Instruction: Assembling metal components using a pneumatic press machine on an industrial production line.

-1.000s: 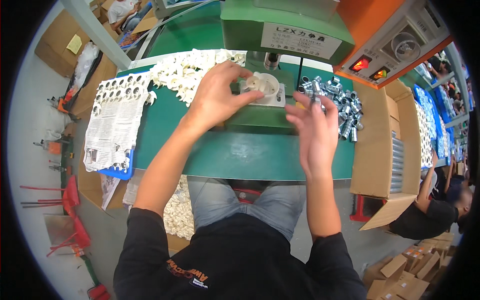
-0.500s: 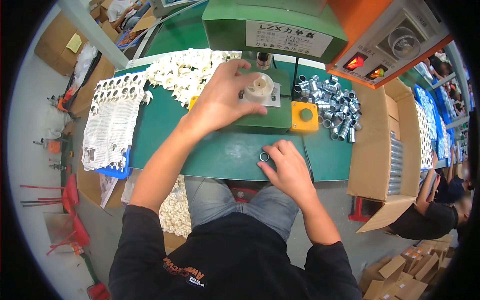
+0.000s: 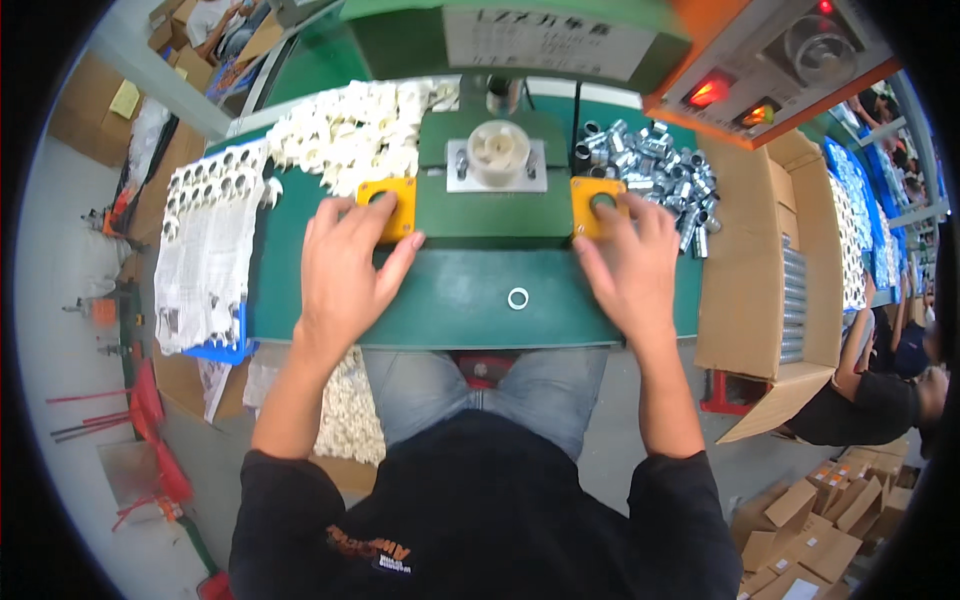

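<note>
My left hand rests at the left yellow button box, fingers apart, with a fingertip on its dark button. Over at the right yellow button box, my right hand, slightly blurred, has its fingers spread and a fingertip at the green button. Neither hand holds anything. Between the boxes, a white plastic part sits in a clear round holder on the metal plate of the green press. A small metal ring lies alone on the green table in front of the press.
White plastic parts are heaped behind my left hand, and metal sleeves behind my right. Paper-covered rows of parts stand on a blue tray at left. A cardboard box is at right; an orange control box overhangs the table.
My left hand has left the round holder for the left button box. My right hand has let go of the metal ring and moved up to the right button box.
</note>
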The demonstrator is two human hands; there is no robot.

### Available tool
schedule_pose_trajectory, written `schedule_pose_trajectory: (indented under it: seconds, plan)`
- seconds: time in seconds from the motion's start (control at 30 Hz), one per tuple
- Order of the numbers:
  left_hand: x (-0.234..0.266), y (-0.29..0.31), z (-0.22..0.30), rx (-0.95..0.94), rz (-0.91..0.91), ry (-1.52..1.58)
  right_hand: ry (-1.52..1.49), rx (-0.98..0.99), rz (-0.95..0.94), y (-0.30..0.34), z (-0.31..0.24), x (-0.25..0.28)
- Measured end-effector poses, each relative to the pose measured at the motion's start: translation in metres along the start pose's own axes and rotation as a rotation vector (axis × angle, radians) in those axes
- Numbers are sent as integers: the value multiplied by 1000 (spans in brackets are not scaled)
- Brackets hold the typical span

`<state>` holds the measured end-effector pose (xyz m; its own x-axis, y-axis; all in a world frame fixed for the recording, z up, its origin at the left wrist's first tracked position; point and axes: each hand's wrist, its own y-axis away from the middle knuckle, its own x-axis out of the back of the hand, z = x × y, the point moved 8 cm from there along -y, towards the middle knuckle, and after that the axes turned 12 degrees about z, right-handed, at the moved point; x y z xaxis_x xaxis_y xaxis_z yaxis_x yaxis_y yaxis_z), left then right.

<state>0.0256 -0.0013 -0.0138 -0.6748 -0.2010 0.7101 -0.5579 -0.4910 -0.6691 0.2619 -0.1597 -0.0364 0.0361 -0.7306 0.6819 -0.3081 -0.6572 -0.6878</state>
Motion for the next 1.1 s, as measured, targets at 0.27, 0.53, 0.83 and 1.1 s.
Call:
schedule_pose_trajectory:
  seconds: [0.27,0.53,0.83,1.1]
  plan:
    - [7,-12,-2,36,41,-20,-5,9,121,5,-26,5]
    - [5,-32,-28,370,-3,203,-214,27,-266,49,-74,-24]
    - [-13,-61,5,244,99,473,-481,-119,41,15,-44,6]
    - [-29,-96,26,410,174,660,-496,-298,248,-29,-19,9]
